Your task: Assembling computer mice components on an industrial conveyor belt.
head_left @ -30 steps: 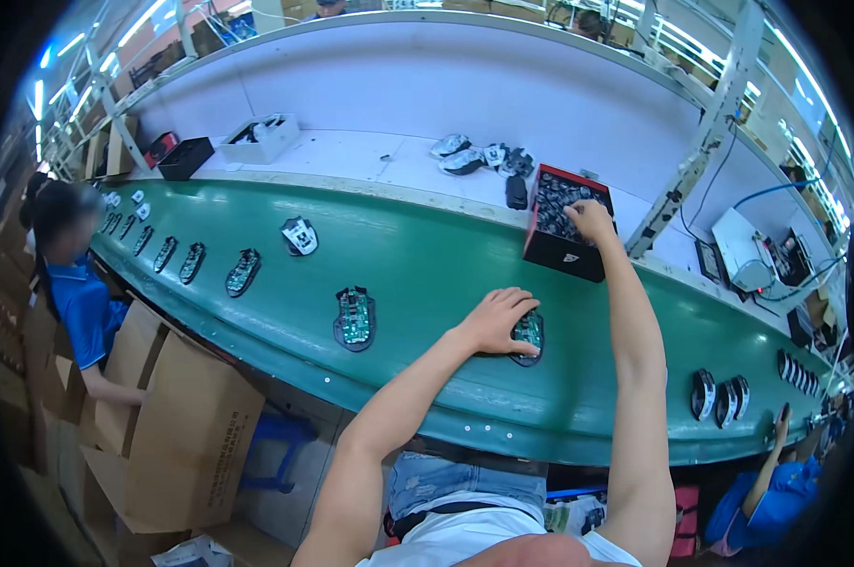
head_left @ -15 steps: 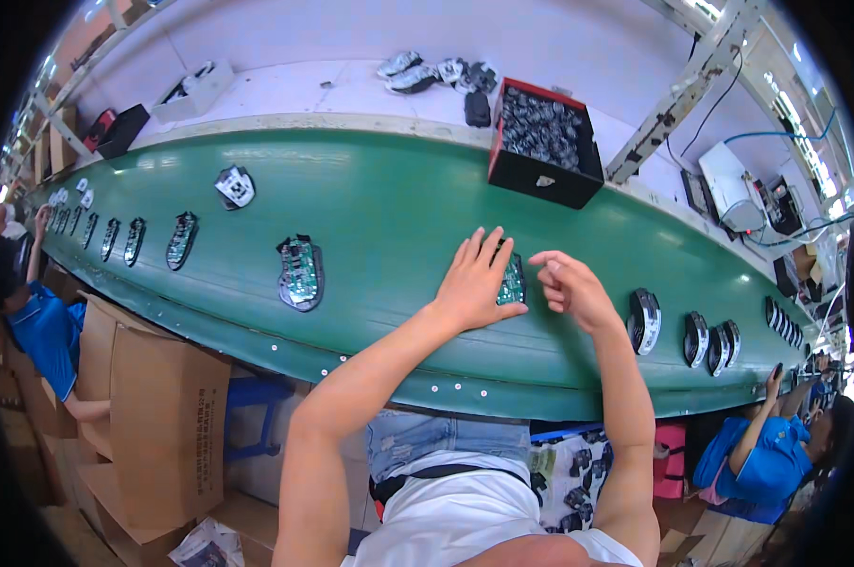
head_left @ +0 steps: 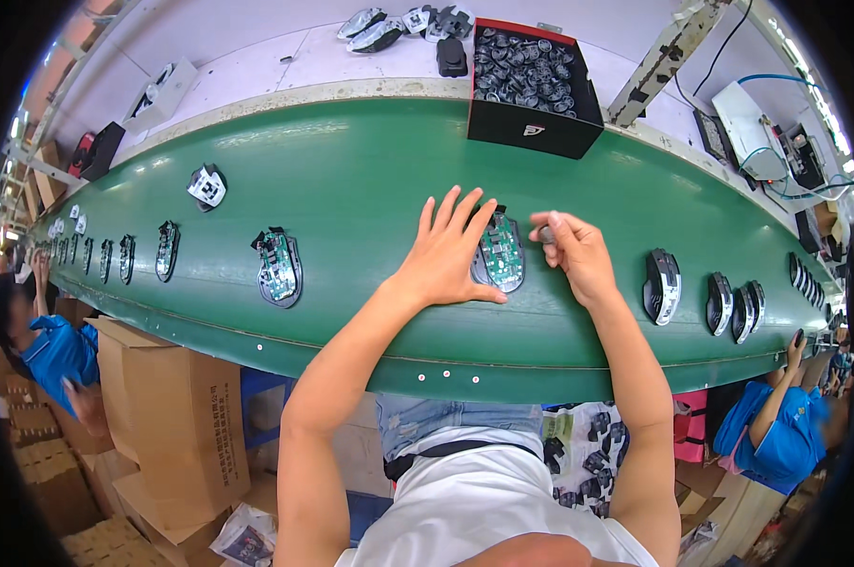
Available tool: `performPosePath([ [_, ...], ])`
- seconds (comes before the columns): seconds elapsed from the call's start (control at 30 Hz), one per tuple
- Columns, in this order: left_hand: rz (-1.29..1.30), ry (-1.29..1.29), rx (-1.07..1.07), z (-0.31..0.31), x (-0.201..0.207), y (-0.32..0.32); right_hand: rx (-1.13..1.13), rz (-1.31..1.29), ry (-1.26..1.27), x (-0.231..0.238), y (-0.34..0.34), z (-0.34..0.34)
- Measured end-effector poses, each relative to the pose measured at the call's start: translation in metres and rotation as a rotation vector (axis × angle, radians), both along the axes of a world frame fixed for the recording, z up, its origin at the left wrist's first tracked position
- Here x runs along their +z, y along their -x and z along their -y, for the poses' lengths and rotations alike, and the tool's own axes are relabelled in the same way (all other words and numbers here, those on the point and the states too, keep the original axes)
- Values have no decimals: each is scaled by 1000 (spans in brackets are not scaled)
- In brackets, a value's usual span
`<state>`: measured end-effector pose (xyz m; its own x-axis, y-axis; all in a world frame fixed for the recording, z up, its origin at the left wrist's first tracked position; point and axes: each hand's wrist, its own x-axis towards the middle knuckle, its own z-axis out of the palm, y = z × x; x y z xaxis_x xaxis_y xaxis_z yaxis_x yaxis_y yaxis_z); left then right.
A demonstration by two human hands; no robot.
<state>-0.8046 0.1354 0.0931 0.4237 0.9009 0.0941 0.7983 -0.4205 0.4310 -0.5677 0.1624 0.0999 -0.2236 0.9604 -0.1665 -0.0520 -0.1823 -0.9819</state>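
A computer mouse base with a green circuit board point(head_left: 502, 250) lies on the green belt in front of me. Spread out along its left side is my left hand point(head_left: 436, 255), its index finger by the top edge and its thumb by the lower edge. Just right of the board, my right hand point(head_left: 583, 257) is raised with thumb and index finger pinched. Between those fingertips shows a small grey round part point(head_left: 546, 233), probably a scroll wheel, partly covered by them.
Beyond the belt stands a black box point(head_left: 535, 128) of small dark round parts. Another open mouse base point(head_left: 279, 269) lies to the left, with several farther along. Covered mice point(head_left: 663, 286) sit to the right. Co-workers in blue shirts point(head_left: 775, 430) are at both sides.
My left hand sits slightly left of the board, which shows more fully. The right fingers have turned, and the small grey part is visible between them. The whole view has shifted a little.
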Motion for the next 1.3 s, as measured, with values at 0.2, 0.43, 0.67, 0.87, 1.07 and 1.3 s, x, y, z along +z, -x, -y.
performPosePath([
  [0.2,97,-67,-37,0,-8,-4,0,-174,90,-4,3,3],
  [0.43,132,-51,-57,2,-7,-5,73,18,-92,3,7,9],
  [0.67,188,-56,-156,3,-10,-5,-76,222,-412,9,19,17],
  [0.87,232,-151,-82,4,-14,-3,-55,478,-602,19,23,20],
  [1.07,255,-177,-69,4,-21,-5,103,688,-803,18,28,18],
  [1.3,256,-217,-18,5,-25,-10,140,719,-764,22,27,16],
])
